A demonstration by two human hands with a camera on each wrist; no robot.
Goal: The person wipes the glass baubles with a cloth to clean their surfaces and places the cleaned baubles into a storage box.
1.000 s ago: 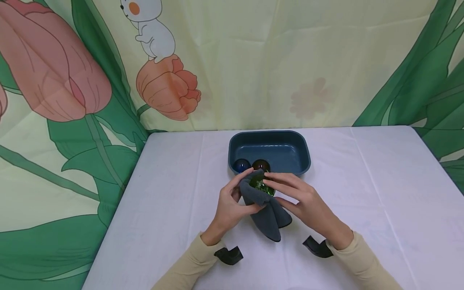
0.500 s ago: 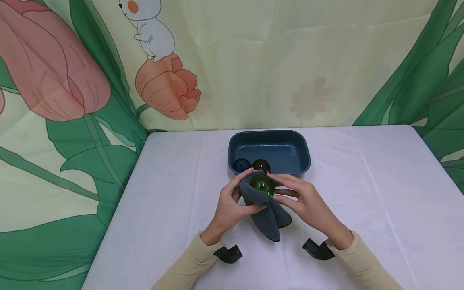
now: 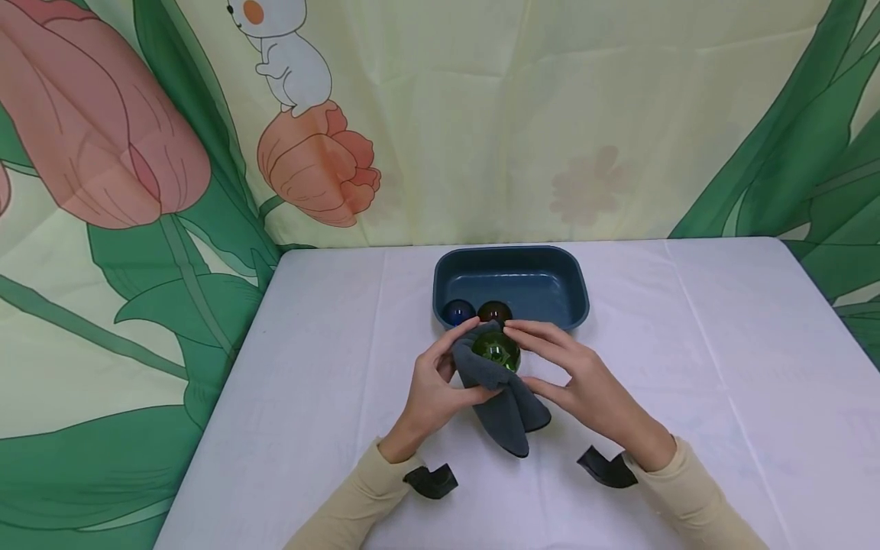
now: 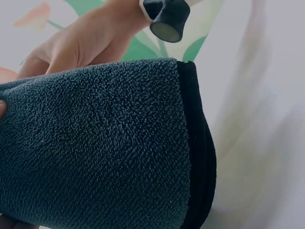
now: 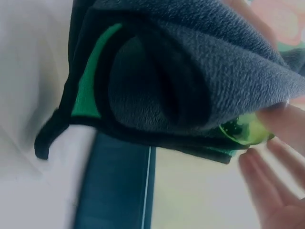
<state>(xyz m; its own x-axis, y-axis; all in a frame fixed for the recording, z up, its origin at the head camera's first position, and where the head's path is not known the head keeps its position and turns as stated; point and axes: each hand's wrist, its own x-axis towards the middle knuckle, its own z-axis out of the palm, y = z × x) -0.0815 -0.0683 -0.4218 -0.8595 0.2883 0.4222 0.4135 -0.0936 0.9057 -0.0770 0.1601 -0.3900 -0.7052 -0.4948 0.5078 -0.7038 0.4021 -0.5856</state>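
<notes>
My left hand (image 3: 435,386) holds a folded dark grey-blue cloth (image 3: 505,405), pinched between thumb and fingers. A green glass ball (image 3: 496,350) sits in the fold, partly wrapped. Around its right side my right hand (image 3: 577,370) curls its fingers and thumb. Close up in the right wrist view, that hand's fingers (image 5: 262,183) lie about the ball (image 5: 245,130) at the cloth's edge. In the left wrist view the cloth (image 4: 100,148) hides most of my left hand, and the right hand (image 4: 81,45) shows behind it.
Just beyond the hands stands a dark blue rectangular tray (image 3: 580,294). A blue glass ball (image 3: 457,312) and a dark brown-red ball (image 3: 494,312) lie at its near left. White cloth covers the table (image 3: 330,367); a flower-patterned curtain (image 3: 467,137) hangs behind.
My right hand's fingers shift about the green ball, moving off its face and spreading slightly. The ball shows turned in the fold. My left hand keeps its grip, hardly moving.
</notes>
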